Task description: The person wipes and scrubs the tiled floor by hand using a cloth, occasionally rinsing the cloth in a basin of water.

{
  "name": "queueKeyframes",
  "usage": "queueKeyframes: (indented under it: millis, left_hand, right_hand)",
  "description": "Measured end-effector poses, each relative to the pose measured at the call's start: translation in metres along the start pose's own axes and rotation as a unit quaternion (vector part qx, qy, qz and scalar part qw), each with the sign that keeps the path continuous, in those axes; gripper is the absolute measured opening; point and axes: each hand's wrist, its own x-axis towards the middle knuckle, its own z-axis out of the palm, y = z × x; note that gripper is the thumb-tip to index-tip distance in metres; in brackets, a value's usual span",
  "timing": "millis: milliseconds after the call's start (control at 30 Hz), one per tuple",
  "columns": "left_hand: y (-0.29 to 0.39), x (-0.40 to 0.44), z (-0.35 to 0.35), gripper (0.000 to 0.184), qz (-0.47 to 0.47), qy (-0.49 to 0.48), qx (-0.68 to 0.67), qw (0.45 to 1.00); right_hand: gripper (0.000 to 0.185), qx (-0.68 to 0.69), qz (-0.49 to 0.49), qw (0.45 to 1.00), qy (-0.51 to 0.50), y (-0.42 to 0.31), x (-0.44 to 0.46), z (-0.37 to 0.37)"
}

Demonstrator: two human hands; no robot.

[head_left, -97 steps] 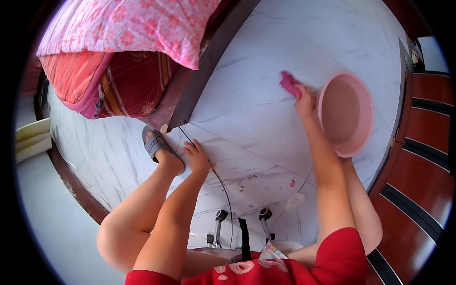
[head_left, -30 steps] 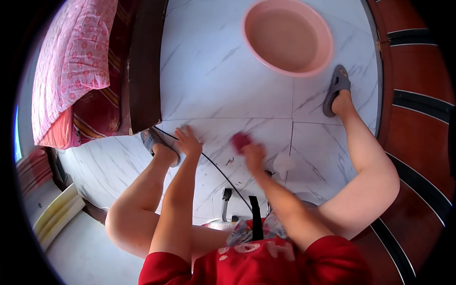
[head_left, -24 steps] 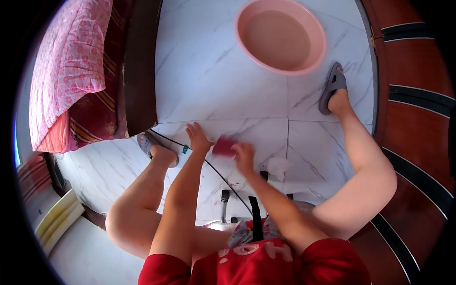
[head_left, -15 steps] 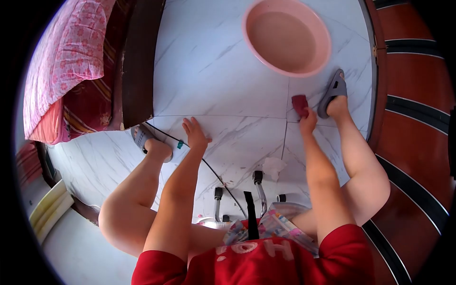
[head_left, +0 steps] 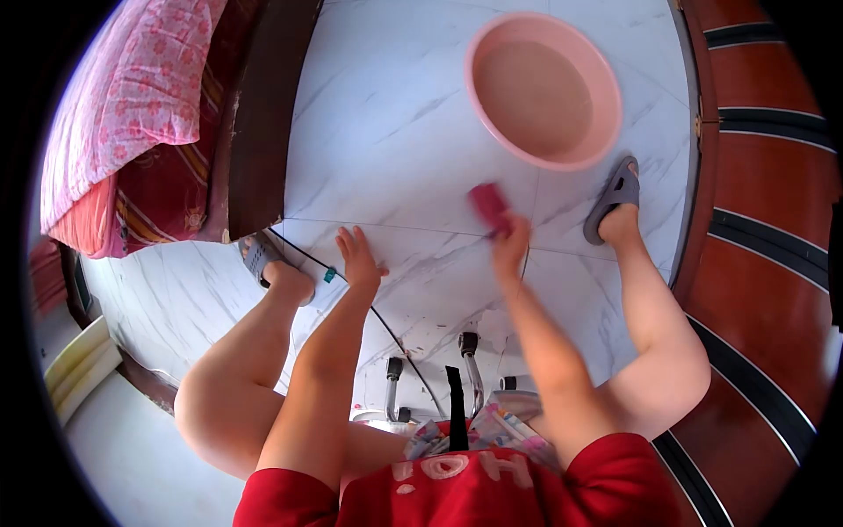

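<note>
One dark red cloth (head_left: 488, 205) is near the middle of the frame, a little right of centre, over the pale floor (head_left: 395, 132). The right hand (head_left: 512, 249) grips its lower end; both are slightly blurred, and whether the cloth presses on the floor I cannot tell. It has just shifted left, away from the slipper (head_left: 623, 183) at the right, so it looks better placed to reach the floor between the hands. The left hand (head_left: 359, 260), left of centre, holds nothing, its fingers spread wide and pointing up the frame. Just beside it, a black cord (head_left: 385, 321) with a green tag (head_left: 330, 275) slants down to the right.

Above and to the right of the cloth, apart from it, stands a pink basin (head_left: 606, 110) of cloudy water (head_left: 536, 97). Small dark bits lie at lower centre, near two metal legs with casters. A pink flowered cover (head_left: 145, 105) fills the upper left; red panels (head_left: 764, 167) line the right edge.
</note>
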Motion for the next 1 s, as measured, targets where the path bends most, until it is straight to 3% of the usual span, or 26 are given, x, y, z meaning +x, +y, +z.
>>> queueKeyframes:
  millis: [33, 100, 133, 200, 300, 367, 433, 467, 500, 533, 600, 700, 800, 867, 1000]
  left_hand:
    - [0.0, 0.0, -0.001, 0.116, -0.005, 0.001, -0.002, 1.0]
    - [0.004, -0.001, -0.003, 0.116, -0.005, -0.004, 0.009, 1.0]
    - [0.004, -0.002, -0.002, 0.116, -0.008, -0.004, 0.008, 1.0]
    - [0.005, 0.0, -0.001, 0.115, -0.01, -0.001, 0.02, 1.0]
    - [0.008, 0.0, -0.008, 0.116, -0.02, -0.018, 0.023, 0.999]
    - [0.006, -0.004, -0.01, 0.116, -0.004, -0.006, 0.019, 1.0]
    - [0.003, -0.004, -0.009, 0.116, 0.015, 0.004, 0.014, 1.0]
    - [0.002, -0.002, -0.006, 0.119, 0.013, 0.0, 0.016, 1.0]
    - [0.0, -0.002, -0.005, 0.121, 0.009, -0.004, 0.018, 1.0]
    - [0.0, -0.003, -0.004, 0.121, 0.009, -0.004, 0.016, 1.0]
    - [0.002, -0.004, -0.006, 0.117, 0.01, 0.006, 0.0, 1.0]
    - [0.003, -0.002, -0.006, 0.118, 0.003, 0.001, 0.017, 1.0]
    - [0.005, -0.002, -0.008, 0.12, -0.005, -0.014, 0.014, 1.0]
    - [0.001, 0.0, -0.005, 0.12, -0.001, -0.013, 0.021, 1.0]
    - [0.002, 0.001, -0.005, 0.117, 0.0, -0.023, 0.066, 0.998]
  right_hand:
    - [0.041, -0.014, 0.02, 1.0, 0.009, 0.014, 0.037, -0.009]
    - [0.037, 0.011, 0.17, 0.983, 0.072, 0.03, 0.083, -0.01]
    - [0.037, 0.011, 0.17, 0.983, 0.068, 0.031, 0.077, -0.004]
    - [0.033, -0.255, -0.018, 0.966, 0.046, 0.026, 0.047, 0.017]
    - [0.018, -0.222, -0.135, 0.958, -0.123, 0.002, -0.058, 0.057]
    - [0.022, -0.031, -0.193, 0.916, -0.351, -0.041, -0.107, 0.043]
    - [0.023, 0.009, -0.077, 0.894, -0.441, -0.04, -0.138, 0.041]
    - [0.024, 0.091, -0.058, 0.923, -0.37, -0.028, -0.135, 0.047]
    - [0.026, 0.109, 0.054, 0.947, -0.298, -0.029, -0.125, 0.046]
    - [0.025, 0.232, 0.399, 0.858, -0.224, -0.046, -0.096, 0.035]
    - [0.019, 0.33, 0.384, 0.858, -0.088, -0.02, -0.033, 0.015]
    - [0.035, 0.47, 0.356, 0.805, 0.065, -0.031, 0.078, -0.027]
    - [0.039, 0.352, 0.396, 0.844, 0.081, -0.029, 0.144, -0.047]
    - [0.042, 0.277, 0.308, 0.907, 0.081, 0.023, 0.156, -0.025]
    - [0.043, 0.199, 0.305, 0.924, 0.118, -0.01, 0.158, -0.018]
